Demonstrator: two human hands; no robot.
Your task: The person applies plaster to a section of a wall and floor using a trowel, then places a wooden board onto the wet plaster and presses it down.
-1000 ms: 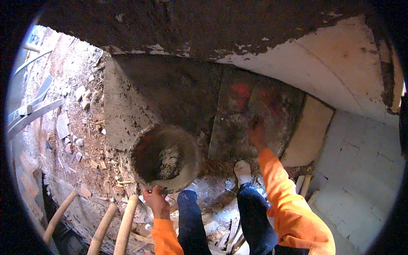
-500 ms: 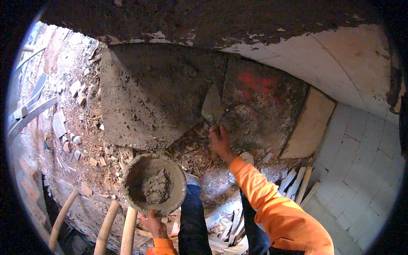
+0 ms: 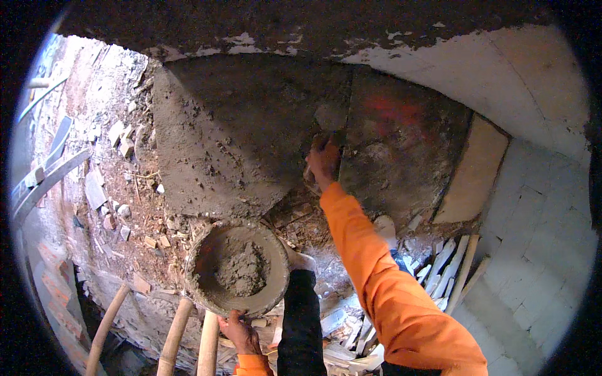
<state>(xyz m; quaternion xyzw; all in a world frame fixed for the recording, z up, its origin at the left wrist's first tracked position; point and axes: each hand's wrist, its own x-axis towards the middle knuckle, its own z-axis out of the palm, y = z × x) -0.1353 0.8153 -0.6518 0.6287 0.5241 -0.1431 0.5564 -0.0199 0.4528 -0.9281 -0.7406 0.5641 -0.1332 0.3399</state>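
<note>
A round, mortar-smeared bucket [image 3: 279,254] stands low in front of me, with a heap of wet grey mortar [image 3: 243,266] inside. My left hand [image 3: 239,332] is closed on its near rim. Beyond it, my right hand [image 3: 323,161] reaches out, closed round the handle of a trowel, which the hand mostly hides. The trowel's blade [image 3: 330,116] is dim and lies against the dark, mortar-coated panel [image 3: 213,150], close to its seam with the neighbouring panel. That panel [image 3: 401,156] carries a red smear.
Broken bricks and rubble [image 3: 122,144] cover the ground at left. Bamboo poles [image 3: 172,338] stick up at lower left. Wood strips [image 3: 448,269] lie beside the grey block wall [image 3: 533,232] at right. A dark, rough overhang [image 3: 282,25] crosses the top.
My right hand has moved farther away with the trowel, up along the panel seam. My left hand stays on the bucket rim. The whole view has shifted slightly.
</note>
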